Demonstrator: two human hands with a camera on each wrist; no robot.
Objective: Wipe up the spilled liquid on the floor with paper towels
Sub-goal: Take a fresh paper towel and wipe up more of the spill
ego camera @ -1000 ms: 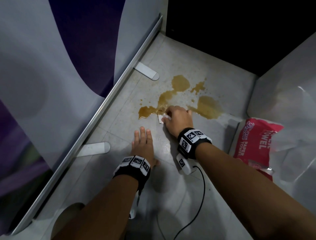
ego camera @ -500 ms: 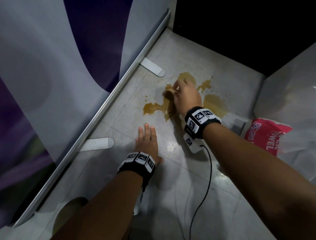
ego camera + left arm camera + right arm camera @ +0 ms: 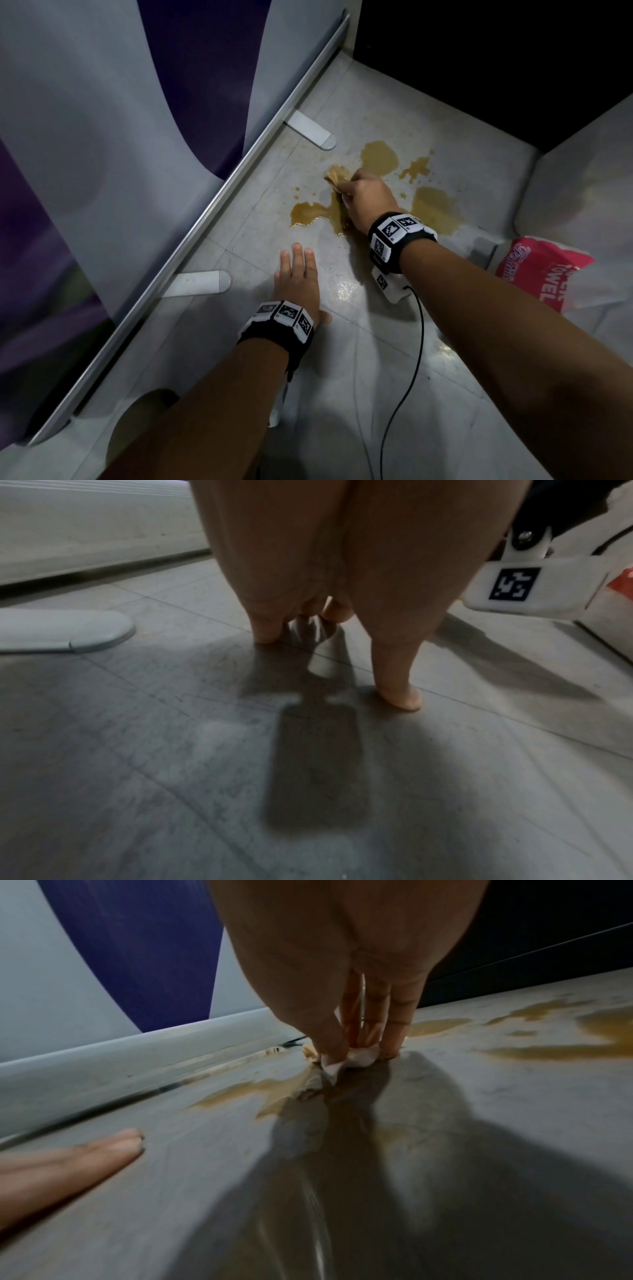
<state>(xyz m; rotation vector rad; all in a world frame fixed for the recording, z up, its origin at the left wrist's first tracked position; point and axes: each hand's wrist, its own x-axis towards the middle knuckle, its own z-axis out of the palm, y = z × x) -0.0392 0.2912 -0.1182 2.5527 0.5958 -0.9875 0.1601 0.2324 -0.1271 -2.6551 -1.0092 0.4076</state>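
Observation:
A brown spill spreads over the grey floor tiles in several patches, one of them at the far right. My right hand pinches a wadded paper towel, soaked brown at its far end, and presses it onto the floor in the middle of the spill. In the right wrist view the towel sits under the fingertips with liquid just in front. My left hand lies flat on dry floor nearer me, fingers straight, holding nothing; the left wrist view shows its thumb on the tile.
A red paper towel pack lies at the right by a white wall. A metal rail with two white feet runs along the left. A black cable trails on the floor. A small wet spot glistens between my hands.
My right hand has pushed the towel away from me and leftward through the spill, and the towel has turned from white to brown. The left hand has stayed flat in place.

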